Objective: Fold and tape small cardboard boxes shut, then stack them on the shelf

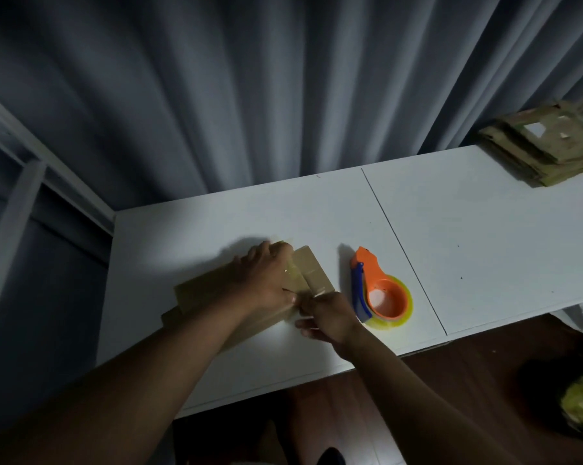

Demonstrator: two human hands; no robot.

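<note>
A small brown cardboard box (pixel 312 271) lies on the white table (pixel 468 236), with a strip of clear tape across its closed flaps. My left hand (pixel 266 280) lies flat on top of the box and presses it down. My right hand (pixel 330 313) is at the box's near right edge, its fingers curled against the tape end there. An orange and blue tape dispenser (pixel 377 290) with a yellow-edged roll sits on the table just right of the box, untouched.
A stack of flattened cardboard boxes (pixel 545 146) rests at the table's far right corner. Grey curtains (pixel 250 95) hang behind the table. A white shelf frame (pixel 25 182) stands at the left. Dark wooden floor shows below the table's front edge.
</note>
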